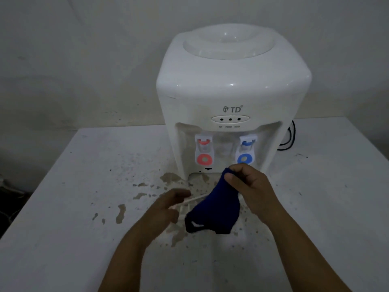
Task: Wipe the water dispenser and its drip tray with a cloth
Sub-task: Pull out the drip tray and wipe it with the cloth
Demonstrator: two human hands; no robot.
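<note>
Both forearms (134,245) are bare, with no sleeves in view.

A stained white table (84,186) stands against a bare, dimly lit off-white wall (84,60).

A white, scuffed flat-topped table (84,207) carries everything. A white plastic countertop water dispenser (231,85) with a red tap and a blue tap stands upright on its far half, near the wall. A black cable (291,135) loops on the tabletop just beside the dispenser's right side. Brownish wet patches and specks (121,213) spread across the surface in front of the dispenser.
</note>
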